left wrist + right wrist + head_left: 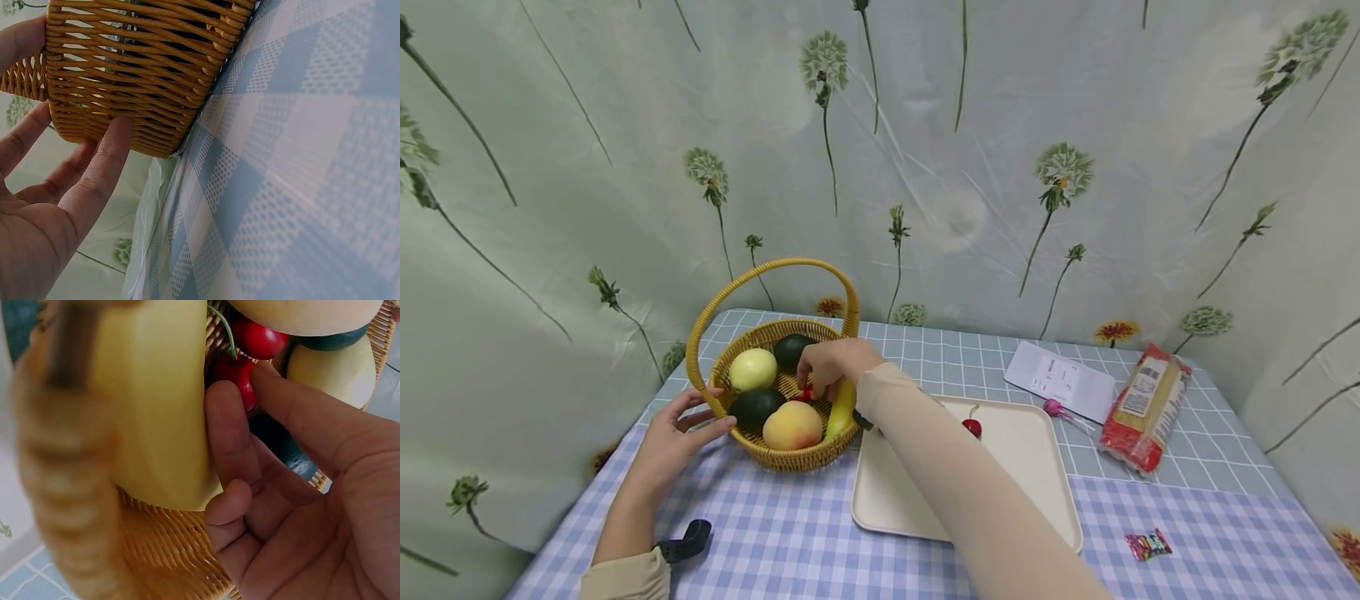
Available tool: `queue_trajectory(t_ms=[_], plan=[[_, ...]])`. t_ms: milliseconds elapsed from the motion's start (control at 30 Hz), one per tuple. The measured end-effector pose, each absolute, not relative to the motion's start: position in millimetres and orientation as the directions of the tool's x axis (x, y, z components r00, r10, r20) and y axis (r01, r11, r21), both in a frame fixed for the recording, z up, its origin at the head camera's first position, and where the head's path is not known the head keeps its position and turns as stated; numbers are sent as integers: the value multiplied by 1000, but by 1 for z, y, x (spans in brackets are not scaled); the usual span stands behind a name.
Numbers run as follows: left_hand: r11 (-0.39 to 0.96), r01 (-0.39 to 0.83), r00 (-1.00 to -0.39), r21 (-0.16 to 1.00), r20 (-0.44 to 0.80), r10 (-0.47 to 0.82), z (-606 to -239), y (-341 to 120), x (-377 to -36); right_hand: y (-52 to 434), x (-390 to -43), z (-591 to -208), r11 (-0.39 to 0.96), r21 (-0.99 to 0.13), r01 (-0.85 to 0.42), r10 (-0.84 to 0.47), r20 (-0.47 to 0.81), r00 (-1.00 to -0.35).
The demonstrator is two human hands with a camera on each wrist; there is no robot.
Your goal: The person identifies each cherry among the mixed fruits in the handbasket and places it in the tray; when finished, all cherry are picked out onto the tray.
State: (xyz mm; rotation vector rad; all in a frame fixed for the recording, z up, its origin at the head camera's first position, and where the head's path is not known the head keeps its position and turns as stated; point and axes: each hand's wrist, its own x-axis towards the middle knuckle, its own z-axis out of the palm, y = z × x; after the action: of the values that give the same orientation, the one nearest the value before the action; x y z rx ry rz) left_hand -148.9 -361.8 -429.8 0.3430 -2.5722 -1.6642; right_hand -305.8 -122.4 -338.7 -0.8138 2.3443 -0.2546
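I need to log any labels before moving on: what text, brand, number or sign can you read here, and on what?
None can be read.
White paper slip: printed lines, too small.
Noodle packet: white label, too blurred.
Small candy wrapper: coloured print, too small.
Basket, tray and fruit: no text visible.

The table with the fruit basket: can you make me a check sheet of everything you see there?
Surface: table under a blue checked cloth.
Job's things: basket holding a banana, a peach, two dark green fruits, a pale fruit and cherries; tray with one cherry.
Clutter: paper slip, lollipop, packet, small sweet.
Hands: left hand touches the basket's side; right hand reaches in, fingers pinching a cherry.
Cables: nothing seen.
Surroundings: dandelion-print curtain.
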Motion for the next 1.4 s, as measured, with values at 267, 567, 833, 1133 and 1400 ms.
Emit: queue_trajectory(t_ms=[267,567,833,1133,1400], plan=[[390,-140,-975,910,-57,-217,-429,-362,-149,-123,-306,-340,790,-361,-496,-613,-499,-613],[389,-144,-975,910,-63,-214,-428,-361,-149,-126,-306,-341,787,-337,-516,-613,-515,-599],[391,-144,-975,909,-63,-213,-428,-361,-149,-133,-304,-336,766,-318,-559,-630,-542,-556],[389,-141,-975,910,-59,-215,-428,-362,-149,-135,-305,-338,742,-228,-630,-631,-553,-544],[391,-149,-974,908,-67,-215,-428,-362,-150,-133,-297,-342,741,-160,-652,-629,-506,-591]])
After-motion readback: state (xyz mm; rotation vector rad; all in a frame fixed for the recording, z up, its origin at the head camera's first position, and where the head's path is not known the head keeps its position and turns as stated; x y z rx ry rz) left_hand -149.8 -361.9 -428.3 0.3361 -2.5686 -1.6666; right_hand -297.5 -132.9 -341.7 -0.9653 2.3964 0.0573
